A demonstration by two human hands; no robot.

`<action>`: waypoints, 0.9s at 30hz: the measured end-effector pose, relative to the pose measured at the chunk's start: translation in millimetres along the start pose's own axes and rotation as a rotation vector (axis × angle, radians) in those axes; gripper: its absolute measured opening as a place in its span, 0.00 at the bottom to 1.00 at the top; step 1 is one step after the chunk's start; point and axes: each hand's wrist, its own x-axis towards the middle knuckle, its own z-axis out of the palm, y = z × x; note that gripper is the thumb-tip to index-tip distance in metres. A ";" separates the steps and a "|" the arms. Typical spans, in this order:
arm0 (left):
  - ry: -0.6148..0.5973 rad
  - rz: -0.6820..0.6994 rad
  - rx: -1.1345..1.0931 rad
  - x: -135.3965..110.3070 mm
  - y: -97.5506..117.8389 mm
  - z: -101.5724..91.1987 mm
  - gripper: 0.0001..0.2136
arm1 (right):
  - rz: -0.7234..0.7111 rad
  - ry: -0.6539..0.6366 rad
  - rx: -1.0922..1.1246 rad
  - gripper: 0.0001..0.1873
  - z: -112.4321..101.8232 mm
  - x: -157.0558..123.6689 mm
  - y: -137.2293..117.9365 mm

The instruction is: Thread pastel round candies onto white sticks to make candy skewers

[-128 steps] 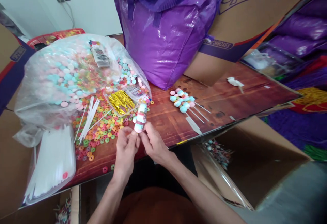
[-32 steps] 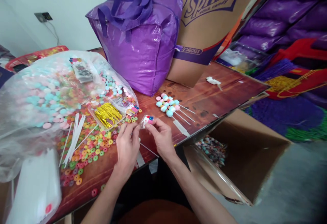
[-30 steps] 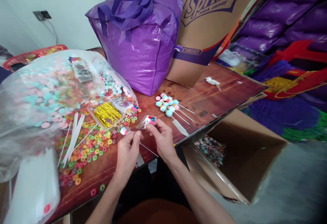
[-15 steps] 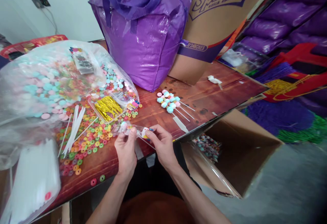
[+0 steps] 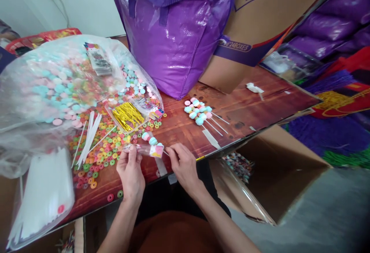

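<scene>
My left hand (image 5: 131, 174) is closed in a pinch on a small clear plastic wrapper (image 5: 156, 151) with a colourful printed end. Between finger and thumb of my right hand (image 5: 182, 164) is the thin white stick of a candy skewer (image 5: 152, 140). Its pink, white and blue candies lie just beyond the wrapper, close above the table. Right of it rests a cluster of similar candy skewers (image 5: 198, 111). A clear tray of gold twist ties (image 5: 128, 116) stands beyond my left hand, with more printed wrappers (image 5: 148, 108) on its edge.
Loose ring candies (image 5: 110, 149) and white sticks (image 5: 89, 139) cover the table's left. A large clear candy bag (image 5: 54, 79) and a bag of sticks (image 5: 43, 195) lie there. Behind stand a purple bag (image 5: 179, 49) and a carton (image 5: 228, 72). An open box (image 5: 277, 168) sits below right.
My left hand has shifted left with the wrapper. My right hand has moved from the wrapper's printed end to the skewer's stick, and the candies show more plainly. The camera view has shifted.
</scene>
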 end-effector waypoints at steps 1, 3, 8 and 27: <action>0.033 0.011 -0.008 2.7 0.4 -2.3 0.13 | -0.059 0.004 -0.115 0.12 1.5 -1.7 2.7; 0.071 0.007 -0.022 7.5 1.8 -6.0 0.14 | -0.155 -0.008 -0.294 0.07 4.9 -4.8 7.8; 0.082 -0.035 -0.036 13.4 5.4 -7.8 0.18 | -0.172 0.046 -0.217 0.12 3.1 -7.3 12.2; -0.074 0.001 0.096 19.3 -3.9 -5.0 0.18 | -0.159 -0.070 0.165 0.08 -61.7 -30.6 11.5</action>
